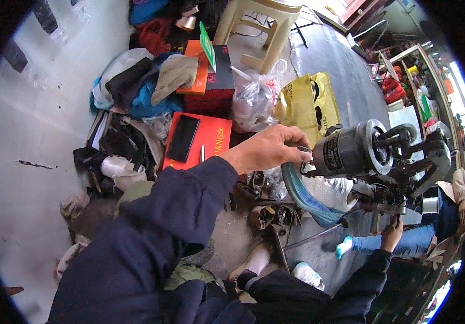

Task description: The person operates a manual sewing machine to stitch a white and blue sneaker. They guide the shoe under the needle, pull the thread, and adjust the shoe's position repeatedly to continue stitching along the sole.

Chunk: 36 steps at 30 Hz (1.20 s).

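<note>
A dark metal sewing machine [346,151] with a round drum-like head stands at the right. My left hand [270,150] reaches across to the drum's near-left end. Its thumb and fingers are closed on a small metal knob [304,149] there. Under the drum hangs a white mesh piece [327,191] with a blue striped band [310,202], perhaps part of a shoe. Lower right, my right hand [391,235] is closed below the far end of the machine, by its metal work arm [386,208]. What its fingers hold is hidden.
A black phone [183,139] and a pen [202,153] lie on a red box [211,137]. Beyond are a knotted plastic bag [255,100], a yellow bag [300,105] and a cream stool [259,16]. Cloths and scraps pile up left. Another person's jeans leg [405,244] shows at right.
</note>
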{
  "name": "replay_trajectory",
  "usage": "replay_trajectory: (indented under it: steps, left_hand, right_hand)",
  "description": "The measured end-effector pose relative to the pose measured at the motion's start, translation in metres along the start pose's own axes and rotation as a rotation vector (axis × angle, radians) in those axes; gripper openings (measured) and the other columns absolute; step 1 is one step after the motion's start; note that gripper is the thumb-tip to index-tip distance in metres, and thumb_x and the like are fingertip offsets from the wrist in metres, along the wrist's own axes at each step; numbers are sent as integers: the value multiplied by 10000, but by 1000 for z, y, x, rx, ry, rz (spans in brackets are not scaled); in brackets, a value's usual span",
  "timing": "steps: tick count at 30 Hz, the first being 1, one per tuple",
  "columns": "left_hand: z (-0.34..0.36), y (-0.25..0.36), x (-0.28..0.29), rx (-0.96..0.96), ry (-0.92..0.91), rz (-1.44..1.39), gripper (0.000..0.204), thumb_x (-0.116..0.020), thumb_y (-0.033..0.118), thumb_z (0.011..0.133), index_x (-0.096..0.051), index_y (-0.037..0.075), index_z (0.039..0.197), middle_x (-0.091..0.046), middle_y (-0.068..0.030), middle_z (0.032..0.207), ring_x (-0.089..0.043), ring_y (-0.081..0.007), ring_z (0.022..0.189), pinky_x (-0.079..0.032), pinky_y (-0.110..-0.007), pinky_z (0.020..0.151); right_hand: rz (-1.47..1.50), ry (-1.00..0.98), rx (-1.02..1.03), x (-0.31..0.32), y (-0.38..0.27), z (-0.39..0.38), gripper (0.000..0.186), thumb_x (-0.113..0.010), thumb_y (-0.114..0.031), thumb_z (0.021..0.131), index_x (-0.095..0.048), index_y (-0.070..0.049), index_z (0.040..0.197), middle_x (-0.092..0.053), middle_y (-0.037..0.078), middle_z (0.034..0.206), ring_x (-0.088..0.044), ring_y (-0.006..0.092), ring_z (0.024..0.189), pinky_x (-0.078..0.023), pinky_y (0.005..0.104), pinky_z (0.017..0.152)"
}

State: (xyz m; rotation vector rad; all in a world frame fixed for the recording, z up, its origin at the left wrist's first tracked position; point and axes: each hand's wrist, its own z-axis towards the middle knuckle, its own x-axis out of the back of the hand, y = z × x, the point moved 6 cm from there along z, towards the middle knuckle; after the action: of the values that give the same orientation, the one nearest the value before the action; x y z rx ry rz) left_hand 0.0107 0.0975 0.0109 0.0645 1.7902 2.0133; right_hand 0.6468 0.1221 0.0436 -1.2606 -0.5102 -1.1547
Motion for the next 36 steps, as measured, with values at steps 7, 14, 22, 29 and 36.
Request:
replay_trajectory:
  steps: [7,14,22,29,36]
  left_hand:
    - [-1,0,0,53,3,-12,215,-747,84,917,-723,-12,1108,-716,-16,953,-632,-93,867,-506,-265,829]
    - [0,-6,3,91,8,-74,227,-673,51,939,-713,0,1157,-711,7,1018,-636,-64,927,-508,-237,840]
    - [-27,44,-1,-282,253,397,334,-602,-2,905,-636,10,1238,-688,-93,1136,-647,-195,1109,-511,-306,945]
    - [-63,89,-38,-607,302,1032,211,-677,-48,782,-687,-14,990,-673,-146,1019,-632,-343,1020,-506,-436,922]
    - [-62,75,-40,-528,203,746,233,-749,55,766,-652,33,977,-627,-140,1131,-603,-308,1087,-478,-402,947]
  right_hand:
    - [-482,-300,151,-75,32,-24,553,-637,-80,854,-544,-39,1398,-615,232,1229,-629,384,1008,-521,434,870]
    - [289,-562,-208,-128,-66,-98,436,-520,-444,1082,-569,-12,1052,-560,77,554,-550,189,397,-389,364,380]
    - [235,-447,-122,-132,-76,-98,456,-545,-437,1072,-624,7,1137,-621,115,719,-614,209,573,-461,394,546]
    - [224,-501,-296,-125,-104,-106,408,-536,-355,1082,-576,50,1122,-601,109,666,-612,222,537,-494,398,527]
    - [189,-543,-287,-122,-113,-104,412,-520,-344,1088,-560,50,1198,-595,109,681,-612,221,552,-497,398,530]
